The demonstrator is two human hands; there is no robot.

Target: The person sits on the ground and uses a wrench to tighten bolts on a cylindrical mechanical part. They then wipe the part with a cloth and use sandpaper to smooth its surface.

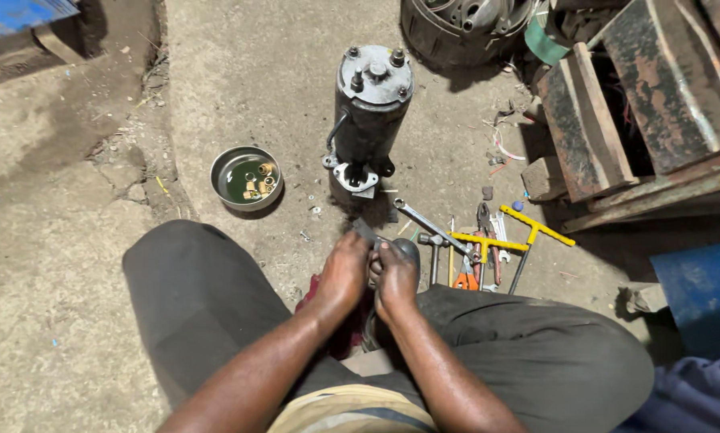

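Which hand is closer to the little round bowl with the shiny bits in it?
The left hand. The bowl sits on the ground ahead of it and off to the left. The right hand is pressed against the left one, on the side away from the bowl.

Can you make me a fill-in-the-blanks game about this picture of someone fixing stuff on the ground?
1. The small round metal bowl sits to the ____ of the tall black motor cylinder.
2. The T-shaped wrench among the tools is coloured ____.
3. The left hand and right hand are pressed ____, gripping a small dark metal part.

Missing words: left; yellow; together
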